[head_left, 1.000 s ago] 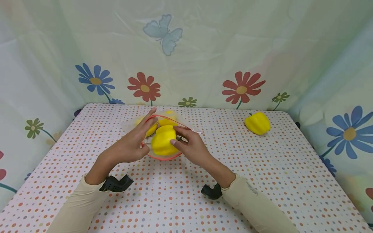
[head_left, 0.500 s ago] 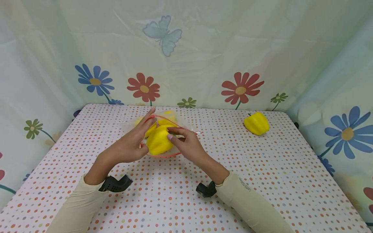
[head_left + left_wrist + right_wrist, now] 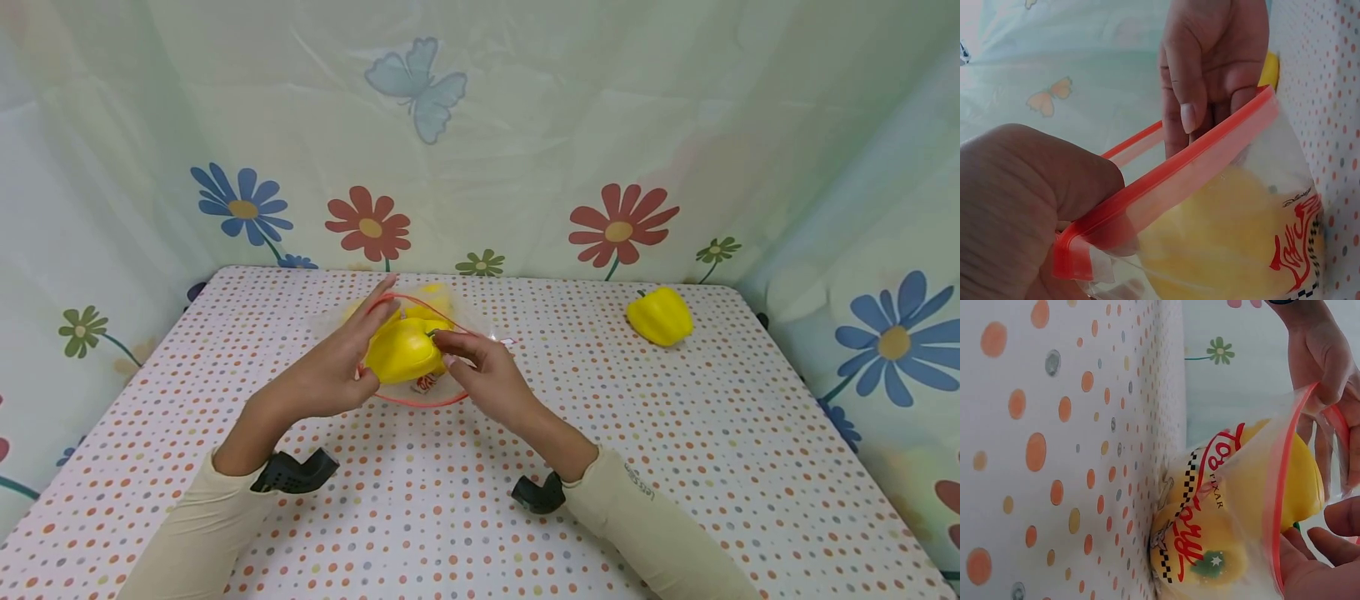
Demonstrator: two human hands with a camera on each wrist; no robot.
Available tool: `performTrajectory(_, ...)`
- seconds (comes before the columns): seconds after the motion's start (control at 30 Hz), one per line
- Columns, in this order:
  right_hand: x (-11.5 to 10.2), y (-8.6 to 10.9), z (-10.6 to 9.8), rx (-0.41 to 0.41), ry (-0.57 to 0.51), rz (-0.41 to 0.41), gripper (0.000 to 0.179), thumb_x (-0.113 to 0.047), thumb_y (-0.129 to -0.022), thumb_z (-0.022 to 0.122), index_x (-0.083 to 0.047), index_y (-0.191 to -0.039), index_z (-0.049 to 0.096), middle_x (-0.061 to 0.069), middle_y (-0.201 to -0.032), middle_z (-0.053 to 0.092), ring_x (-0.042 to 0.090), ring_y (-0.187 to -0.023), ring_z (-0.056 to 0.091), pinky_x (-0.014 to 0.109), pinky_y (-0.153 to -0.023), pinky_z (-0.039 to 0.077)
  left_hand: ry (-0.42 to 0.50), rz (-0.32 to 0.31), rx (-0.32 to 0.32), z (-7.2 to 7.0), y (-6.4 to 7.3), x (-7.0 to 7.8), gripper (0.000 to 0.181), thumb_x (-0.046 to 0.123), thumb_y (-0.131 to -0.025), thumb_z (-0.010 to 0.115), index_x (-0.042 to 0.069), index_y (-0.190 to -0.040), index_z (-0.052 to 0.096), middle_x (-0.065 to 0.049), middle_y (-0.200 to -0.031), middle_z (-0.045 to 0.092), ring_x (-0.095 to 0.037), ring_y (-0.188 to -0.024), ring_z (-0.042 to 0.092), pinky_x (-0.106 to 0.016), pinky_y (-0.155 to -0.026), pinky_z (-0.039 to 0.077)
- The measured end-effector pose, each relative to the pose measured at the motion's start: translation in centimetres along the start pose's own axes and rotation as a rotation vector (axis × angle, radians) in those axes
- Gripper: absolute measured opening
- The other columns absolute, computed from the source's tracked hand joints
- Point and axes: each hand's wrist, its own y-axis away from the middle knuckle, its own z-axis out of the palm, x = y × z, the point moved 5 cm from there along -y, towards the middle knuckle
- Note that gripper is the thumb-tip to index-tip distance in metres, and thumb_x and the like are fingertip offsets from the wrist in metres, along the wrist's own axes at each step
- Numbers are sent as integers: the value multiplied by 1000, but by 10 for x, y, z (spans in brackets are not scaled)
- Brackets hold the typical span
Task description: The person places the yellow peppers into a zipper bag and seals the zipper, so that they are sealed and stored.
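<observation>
A clear zip bag [image 3: 422, 405] with a red-edged mouth and printed lettering lies on its side at the middle left of the table. My left hand [image 3: 322, 375] holds that mouth wide, its thumb hooked at the red edge and its fingers spread upward. In the mouth is a yellow bell pepper [image 3: 401, 350], its green stem toward my right hand [image 3: 491, 375]. The right fingertips pinch the pepper by its stem end. Farther in, other yellow peppers [image 3: 431, 298] show through the film. In the right wrist view, the bag's printed side [image 3: 1210, 469] bulges around them.
Another yellow bell pepper [image 3: 660, 317] sits at the table's back right. The tablecloth [image 3: 420, 517] is white with coloured dots. A flowered curtain [image 3: 525, 125] rises behind and beside the table.
The pepper in the right hand has shifted left and farther into the bag's mouth, turning so its stem shows. Printing on the bag has come into sight below it. The left hand keeps its place.
</observation>
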Motion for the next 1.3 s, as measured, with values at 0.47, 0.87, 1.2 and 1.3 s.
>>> performTrajectory(0.47,-11,8,-13,-83,83,-46,43,0,-100,46,-1,-143,45,5,-147,45,15,-135,40,25,-100,41,-31,-17,8,-2,0,2,85,-20,-71,58,-5,-149,27,-2,-163,-3,-26,-147,10,-42,-101,41)
performTrajectory(0.87,-23,14,-41,-4,-29,-159,29,0,-99,49,4,-123,64,10,-124,65,21,-116,60,32,-96,48,-41,-11,22,-5,1,2,92,-20,-71,57,-3,-153,18,5,-162,-7,-22,-147,8,-43,-106,36)
performTrajectory(1.2,-21,22,-74,111,-122,-211,26,0,-99,49,15,-116,60,21,-96,69,26,-90,69,40,-83,55,-32,-15,25,-4,0,3,88,-20,-71,57,-5,-151,23,5,-162,-6,-22,-147,6,-42,-103,40)
performTrajectory(1.3,-17,25,-90,163,-114,-192,27,-3,-99,50,14,-116,61,16,-94,70,25,-88,69,39,-82,55,-42,-18,28,-4,-1,3,89,-20,-71,58,-4,-151,23,5,-162,-6,-22,-147,7,-42,-103,40)
